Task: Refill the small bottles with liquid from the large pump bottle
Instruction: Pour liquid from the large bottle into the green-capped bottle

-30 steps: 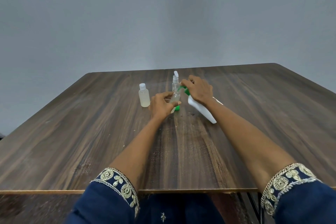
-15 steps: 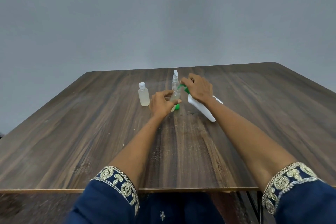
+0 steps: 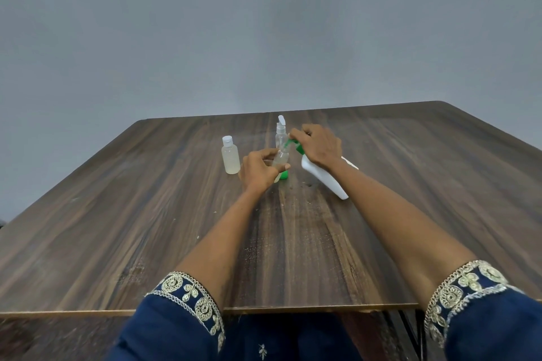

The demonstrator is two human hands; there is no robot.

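1. The large white pump bottle (image 3: 324, 179) serves as the landmark. It is tilted over on the wooden table (image 3: 117, 214), its base nearer the person and its green pump head (image 3: 296, 146) pointing away and toward the person's left.
2. The right hand (image 3: 318, 146) lies over the upper end of the pump bottle, fingers curled down on the green pump head, palm covering the bottle's shoulder.
3. Just left of the pump head, the left hand (image 3: 259, 170) grips a small clear bottle (image 3: 281, 157), fingers wrapped closed around its body and thumb across the front.
4. The green spout reaches to the mouth of this small bottle; whether liquid is flowing at this instant cannot be made out, as the spot is small and partly hidden by fingers.
5. A small green object (image 3: 284, 175), perhaps a cap, shows on the table directly below the held bottle, partly hidden by the left hand.
6. Beyond the pump head, a second small bottle with a white flip-top (image 3: 281, 130) stands upright.
7. Farther left of the pump bottle, beyond the left hand, a third small capped bottle (image 3: 230, 159) stands upright, holding pale liquid and touching nothing else.
8. Dark blue sleeves with gold embroidered cuffs (image 3: 187, 299) cover both arms near the table's front edge.
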